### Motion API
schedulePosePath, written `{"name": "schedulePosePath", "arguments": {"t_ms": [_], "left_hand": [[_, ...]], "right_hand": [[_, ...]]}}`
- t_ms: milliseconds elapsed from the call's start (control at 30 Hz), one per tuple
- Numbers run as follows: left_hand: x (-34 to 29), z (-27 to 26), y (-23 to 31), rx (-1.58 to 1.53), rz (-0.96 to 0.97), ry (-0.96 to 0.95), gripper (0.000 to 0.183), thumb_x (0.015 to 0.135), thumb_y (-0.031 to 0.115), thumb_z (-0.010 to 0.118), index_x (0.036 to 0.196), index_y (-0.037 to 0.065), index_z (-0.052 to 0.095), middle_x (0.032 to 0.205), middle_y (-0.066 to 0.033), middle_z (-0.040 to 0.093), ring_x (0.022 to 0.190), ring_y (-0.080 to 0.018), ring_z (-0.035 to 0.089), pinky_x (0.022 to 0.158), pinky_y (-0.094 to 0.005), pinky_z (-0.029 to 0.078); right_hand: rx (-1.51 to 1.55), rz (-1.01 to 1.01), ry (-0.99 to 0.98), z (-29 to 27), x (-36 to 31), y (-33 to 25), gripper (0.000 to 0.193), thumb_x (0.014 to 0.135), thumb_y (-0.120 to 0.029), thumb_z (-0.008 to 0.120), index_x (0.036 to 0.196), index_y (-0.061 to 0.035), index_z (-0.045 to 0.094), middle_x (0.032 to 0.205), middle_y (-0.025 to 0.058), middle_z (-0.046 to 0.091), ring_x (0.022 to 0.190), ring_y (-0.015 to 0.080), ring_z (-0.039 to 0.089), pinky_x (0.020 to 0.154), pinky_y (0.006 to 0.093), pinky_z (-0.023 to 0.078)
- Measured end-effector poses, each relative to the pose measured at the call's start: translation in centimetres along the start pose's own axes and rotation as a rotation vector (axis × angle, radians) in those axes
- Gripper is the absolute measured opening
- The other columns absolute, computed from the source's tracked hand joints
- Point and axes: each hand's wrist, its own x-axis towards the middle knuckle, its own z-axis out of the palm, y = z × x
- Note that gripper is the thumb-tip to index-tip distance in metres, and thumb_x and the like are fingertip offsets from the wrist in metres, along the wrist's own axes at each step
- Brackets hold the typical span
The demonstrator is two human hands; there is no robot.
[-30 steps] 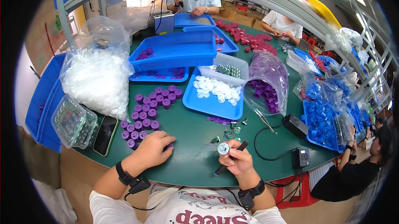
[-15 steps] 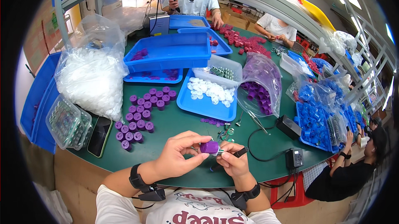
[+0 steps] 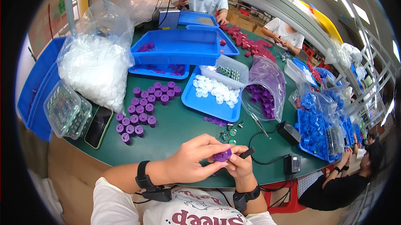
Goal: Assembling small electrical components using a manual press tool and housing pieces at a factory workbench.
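A purple plastic cap (image 3: 222, 155) is pinched between the thumb and fingers of my left hand (image 3: 194, 158), its round end facing up. Close against it is my right hand (image 3: 241, 167), fingers closed, with a black stick-shaped tool (image 3: 247, 153) jutting out past the index finger. The tool's other end is hidden, as is whatever the right fingertips hold behind the cap. Just beyond my hands lie small green circuit boards (image 3: 232, 132) with thin wires, and tweezers (image 3: 260, 125).
Rows of purple caps (image 3: 142, 109) stand on the green table (image 3: 175, 122) at left. Beyond are a blue tray (image 3: 209, 107) of white discs, a bag (image 3: 263, 95) of purple parts and a large bag (image 3: 94, 68) of white pieces. A phone (image 3: 99, 127) lies left. Co-workers sit around.
The purple cap has turned from lying sideways to showing its round end, and both hands have shifted slightly right and down. The white and green piece at its end no longer shows.
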Motion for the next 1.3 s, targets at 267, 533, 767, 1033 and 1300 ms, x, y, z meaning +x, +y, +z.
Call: {"name": "schedulePosePath", "arguments": {"t_ms": [267, 533, 767, 1033, 1300], "left_hand": [[1.1, 0.7, 0.7, 0.079, 0.178, -0.008, 0.027, 0.072, 0.004, 0.072, 0.097, -0.003, 0.064, 0.083, -0.0126, 0.057, 0.066, -0.0199, 0.058, 0.056, -0.0280, 0.048], [1.4, 1.0, 0.7, 0.011, 0.259, -0.037, 0.030, 0.076, 0.005, 0.064, 0.103, -0.006, 0.059, 0.083, -0.0137, 0.049, 0.069, -0.0256, 0.055, 0.061, -0.0326, 0.047], [1.2, 1.5, 0.5, 0.099, 0.257, 0.034, 0.014, 0.078, 0.007, 0.066, 0.088, -0.002, 0.062, 0.076, -0.0096, 0.051, 0.058, -0.0201, 0.053, 0.051, -0.0301, 0.044], [0.4, 1.1, 0.1, -0.008, 0.230, -0.014, 0.018, 0.077, 0.007, 0.067, 0.092, -0.002, 0.062, 0.075, -0.0100, 0.052, 0.059, -0.0211, 0.053, 0.052, -0.0304, 0.044], [-0.6, -0.8, -1.2, 0.268, 0.001, -0.015, 0.026, 0.070, 0.008, 0.068, 0.094, 0.001, 0.062, 0.080, -0.0145, 0.062, 0.070, -0.0285, 0.060, 0.062, -0.0337, 0.050]], "right_hand": [[0.238, 0.028, -0.033, -1.0, -0.1, 0.4, 0.015, 0.082, -0.006, 0.058, 0.093, 0.0032, 0.063, 0.077, 0.0112, 0.061, 0.044, 0.0053, 0.045, 0.045, 0.0187, 0.037], [0.343, 0.033, -0.086, -0.2, -0.2, -0.4, 0.020, 0.081, -0.005, 0.056, 0.100, 0.0017, 0.060, 0.075, 0.0127, 0.060, 0.045, 0.0066, 0.046, 0.043, 0.0174, 0.036], [0.463, 0.200, -0.074, -0.9, -1.9, -1.5, 0.026, 0.087, -0.007, 0.049, 0.111, 0.0020, 0.057, 0.072, 0.0123, 0.059, 0.052, 0.0079, 0.048, 0.044, 0.0165, 0.035], [0.406, 0.200, -0.064, -0.1, -2.1, -0.5, 0.022, 0.088, -0.011, 0.052, 0.108, -0.0022, 0.058, 0.069, 0.0094, 0.056, 0.050, 0.0063, 0.046, 0.042, 0.0175, 0.031], [-0.343, 0.147, 0.196, 2.7, -0.2, -1.3, 0.014, 0.086, -0.007, 0.058, 0.092, 0.0046, 0.061, 0.062, 0.0069, 0.057, 0.043, 0.0057, 0.041, 0.040, 0.0191, 0.028]]}}
